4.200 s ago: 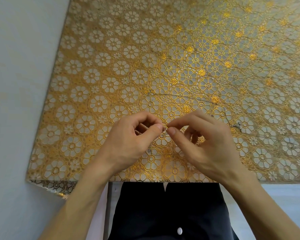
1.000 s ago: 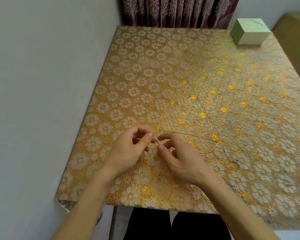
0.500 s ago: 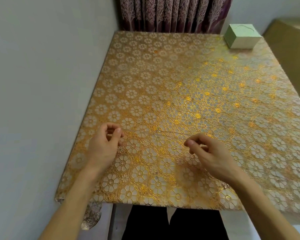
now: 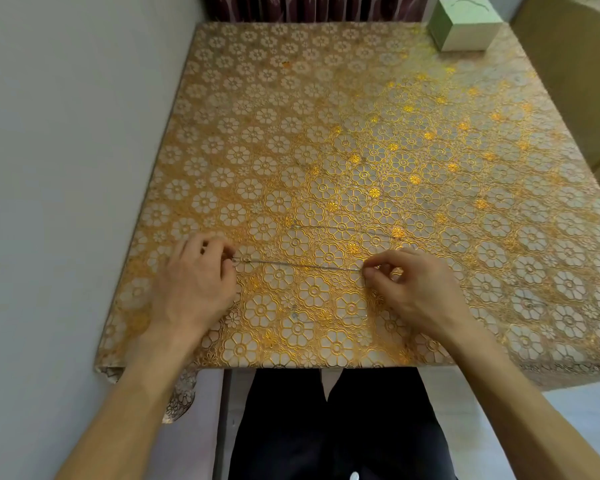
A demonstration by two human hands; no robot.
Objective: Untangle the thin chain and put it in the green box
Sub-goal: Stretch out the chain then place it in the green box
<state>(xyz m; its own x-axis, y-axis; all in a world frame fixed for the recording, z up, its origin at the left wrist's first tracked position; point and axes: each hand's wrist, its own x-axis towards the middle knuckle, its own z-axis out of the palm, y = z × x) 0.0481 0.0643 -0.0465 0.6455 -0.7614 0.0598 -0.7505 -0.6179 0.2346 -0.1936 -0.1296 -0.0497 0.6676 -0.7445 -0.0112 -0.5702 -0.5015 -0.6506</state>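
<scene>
Finally got the thin chain (image 4: 298,265) stretched taut over the near table (image 4: 291,133), pinched in the left grip (image 4: 196,282) at one end and the right grip (image 4: 416,289) at the other, wider apart than a moment ago. Looks untangled, so off to the far-corner green box (image 4: 465,26) next

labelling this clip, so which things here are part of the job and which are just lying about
Part of the job: thin chain, pinched between left hand and right hand; green box at the far right corner.
Just there: floral tablecloth; curtain at the back.
</scene>
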